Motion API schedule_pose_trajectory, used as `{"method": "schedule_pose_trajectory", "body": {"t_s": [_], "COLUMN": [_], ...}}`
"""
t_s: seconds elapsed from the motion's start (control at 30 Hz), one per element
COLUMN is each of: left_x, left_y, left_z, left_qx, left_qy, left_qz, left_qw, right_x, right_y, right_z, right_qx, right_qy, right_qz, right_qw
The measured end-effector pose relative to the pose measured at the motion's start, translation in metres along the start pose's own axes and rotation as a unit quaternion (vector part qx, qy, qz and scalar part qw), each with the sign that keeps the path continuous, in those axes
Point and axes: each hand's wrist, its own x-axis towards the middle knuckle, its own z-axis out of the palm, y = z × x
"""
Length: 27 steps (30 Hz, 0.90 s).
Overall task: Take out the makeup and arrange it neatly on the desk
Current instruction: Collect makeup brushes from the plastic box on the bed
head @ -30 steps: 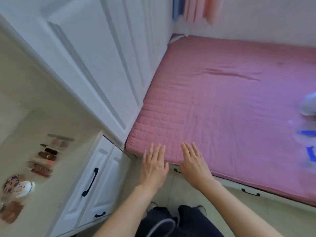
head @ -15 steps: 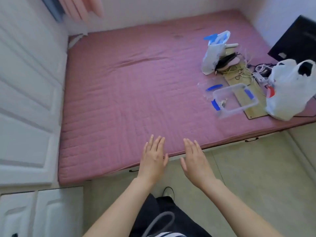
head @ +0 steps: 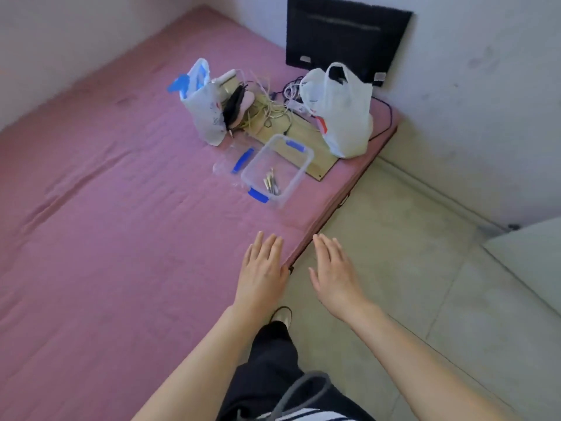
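so the clear plastic box point(head: 277, 170) with blue clips sits on the pink bed point(head: 106, 208) at about 12 o'clock from the hands; a few slim makeup sticks point(head: 271, 183) lie inside; its lid point(head: 235, 161) lies just beside it at 9 o'clock; white bag point(head: 343, 113) at 2 o'clock, print too blurry to read; left hand point(head: 262, 268) and right hand point(head: 334, 273) both flat, fingers straight, holding nothing

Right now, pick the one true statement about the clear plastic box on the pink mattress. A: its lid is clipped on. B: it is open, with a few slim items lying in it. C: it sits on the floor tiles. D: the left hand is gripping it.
B: the clear plastic box has no lid on top, and a few slim items lie in its bottom; both hands are held apart from it.
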Motion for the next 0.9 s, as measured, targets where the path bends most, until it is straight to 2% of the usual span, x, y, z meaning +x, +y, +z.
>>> {"method": "schedule_pose_trajectory", "body": {"t_s": [0.27,0.43,0.63,0.9], "left_x": [0.115,0.168,0.226,0.286], "left_y": [0.042,0.079,0.122,0.170], "left_z": [-0.001,0.012,0.042,0.065], "left_qx": [0.013,0.012,-0.003,0.009], "left_qy": [-0.055,-0.066,-0.052,-0.029], "left_qz": [0.108,0.130,0.089,-0.034], "left_qw": [0.993,0.989,0.995,0.999], "right_x": [0.049,0.084,0.133,0.210], "right_y": [0.048,0.086,0.152,0.231], "right_z": [-0.041,-0.061,-0.088,-0.138], "right_qx": [0.043,0.051,0.028,-0.006], "right_qy": [0.041,0.047,0.025,-0.044], "right_qz": [0.106,0.127,0.090,-0.032], "right_qw": [0.993,0.989,0.995,0.999]}}
